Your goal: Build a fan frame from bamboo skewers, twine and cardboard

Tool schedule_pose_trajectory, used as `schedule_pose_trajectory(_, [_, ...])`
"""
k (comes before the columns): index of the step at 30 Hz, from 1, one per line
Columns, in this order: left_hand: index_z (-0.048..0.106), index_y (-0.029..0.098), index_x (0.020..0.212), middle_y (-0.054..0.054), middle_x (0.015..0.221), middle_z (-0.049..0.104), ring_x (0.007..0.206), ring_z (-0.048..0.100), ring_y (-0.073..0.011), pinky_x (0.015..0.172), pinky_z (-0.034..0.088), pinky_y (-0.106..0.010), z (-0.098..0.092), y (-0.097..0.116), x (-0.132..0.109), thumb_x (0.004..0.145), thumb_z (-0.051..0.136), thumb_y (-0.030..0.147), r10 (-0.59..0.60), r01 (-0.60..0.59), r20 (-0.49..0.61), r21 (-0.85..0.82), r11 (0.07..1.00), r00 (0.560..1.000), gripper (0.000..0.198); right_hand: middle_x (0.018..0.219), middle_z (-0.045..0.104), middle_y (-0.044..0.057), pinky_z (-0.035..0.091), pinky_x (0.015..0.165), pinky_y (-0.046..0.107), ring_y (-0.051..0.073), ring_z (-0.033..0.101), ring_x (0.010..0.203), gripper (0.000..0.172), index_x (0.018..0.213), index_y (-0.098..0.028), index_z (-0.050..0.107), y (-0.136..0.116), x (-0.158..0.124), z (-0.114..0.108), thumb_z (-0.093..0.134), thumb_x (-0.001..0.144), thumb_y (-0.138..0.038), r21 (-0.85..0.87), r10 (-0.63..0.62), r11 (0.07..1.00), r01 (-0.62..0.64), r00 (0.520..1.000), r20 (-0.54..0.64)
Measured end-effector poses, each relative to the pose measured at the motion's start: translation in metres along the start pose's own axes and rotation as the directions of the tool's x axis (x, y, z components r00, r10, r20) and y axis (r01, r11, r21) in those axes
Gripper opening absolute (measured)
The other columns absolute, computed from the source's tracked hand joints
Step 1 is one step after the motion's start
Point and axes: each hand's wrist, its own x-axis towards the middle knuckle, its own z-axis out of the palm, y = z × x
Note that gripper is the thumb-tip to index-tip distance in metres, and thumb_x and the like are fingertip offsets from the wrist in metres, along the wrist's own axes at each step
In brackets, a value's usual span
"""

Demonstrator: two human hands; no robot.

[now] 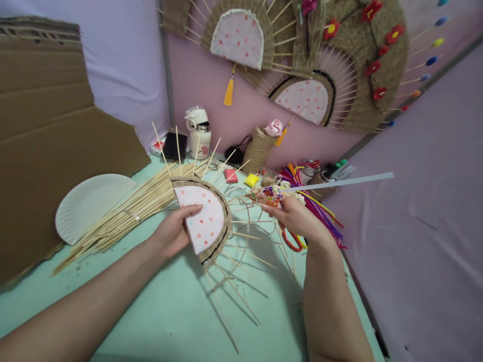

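We've got the D-shaped woven piece point(207, 221) mid-scene above the bench point(158, 311), in our left hand point(175, 229): thumb flat on the front, fingers behind, closed on the straight left edge. Likely reason: keeps the curved twine rim point(227, 211) and its sticks point(251, 221) free on the far and right sides.

Our right hand point(298, 216) has its fingers wrapped round a floral-covered tool point(266, 195), probably a glue gun. Nose points left by the sticks; can't tell if it touches. Its long translucent rod point(339, 183) sticks out right, so it's clear of the piece.

Stick bundle point(145, 201) sits on the left, presumably parked within reach.

Piece itself: tilted, white fabric face with small red-pink motifs, tan rim, 1 black line round it, pale bare sticks fanning out.
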Motion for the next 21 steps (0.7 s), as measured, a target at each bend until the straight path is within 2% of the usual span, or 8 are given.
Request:
schedule_pose_trajectory(4, [0.069,0.008,0.096,-0.014,0.095,0.076,0.091,0.072,-0.0263,0.087,0.058,-0.039,-0.0014,-0.0001,0.0014,0.078,0.057,0.004,-0.006,0.006,0.009,-0.009,1.0,1.0,0.022,0.041,0.044,-0.002,0.03,0.048,0.026,0.011,0.04,0.042,0.053,0.046,-0.021,0.043,0.0008,0.0013,0.0022,0.051,0.082,-0.058,-0.016,0.041,0.999,-0.041,0.999,0.005])
schedule_pose_trajectory(13, [0.07,0.007,0.094,-0.015,0.093,0.076,0.091,0.072,-0.0269,0.089,0.056,-0.039,-0.0006,0.001,-0.0021,0.079,0.056,0.005,-0.043,0.043,0.017,-0.034,0.998,0.999,0.021,0.033,0.034,-0.004,0.031,0.048,0.026,0.011,0.037,0.037,0.058,0.039,-0.021,0.043,-0.007,0.0004,0.0038,0.049,0.085,-0.056,-0.022,0.039,0.999,-0.038,0.999,0.021])
schedule_pose_trajectory(21, [0.07,0.008,0.091,-0.015,0.094,0.076,0.093,0.072,-0.0272,0.09,0.056,-0.038,-0.002,0.0017,-0.0014,0.078,0.058,0.006,-0.055,0.056,0.027,-0.041,0.998,0.998,0.018,0.033,0.034,-0.004,0.03,0.048,0.026,0.011,0.037,0.036,0.057,0.042,-0.021,0.042,-0.006,0.0013,0.0049,0.045,0.086,-0.059,-0.05,0.051,0.997,-0.05,0.998,0.019])
